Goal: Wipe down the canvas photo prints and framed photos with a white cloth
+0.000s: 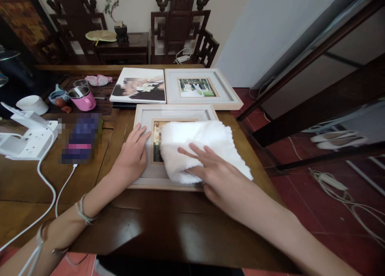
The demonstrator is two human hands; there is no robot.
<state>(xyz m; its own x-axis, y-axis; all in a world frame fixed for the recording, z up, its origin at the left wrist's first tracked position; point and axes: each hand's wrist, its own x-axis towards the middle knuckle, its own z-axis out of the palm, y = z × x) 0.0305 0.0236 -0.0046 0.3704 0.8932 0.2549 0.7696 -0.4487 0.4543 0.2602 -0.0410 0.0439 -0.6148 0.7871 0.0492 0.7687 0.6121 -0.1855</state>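
A light wooden picture frame (177, 186) lies flat near the table's front edge, with a photo (157, 141) partly showing inside it. Over its right half is spread a fluffy white cloth (207, 135), which hides most of the photo and overhangs the frame's right side. My right hand (207, 169) presses on the cloth, fingers stretched across its top and the thumb tucked low at its near edge. On the frame's left border rests my left hand (135, 151), fingers extended and holding nothing.
Behind lie another framed photo (231, 101) and a white-edged photo panel (138, 73). To the left are a power strip (33, 141), a blurred dark phone-like object (82, 137) on a cable, a pink mug (84, 102) and a white cup (32, 104). A dark wooden rack (300, 111) stands right.
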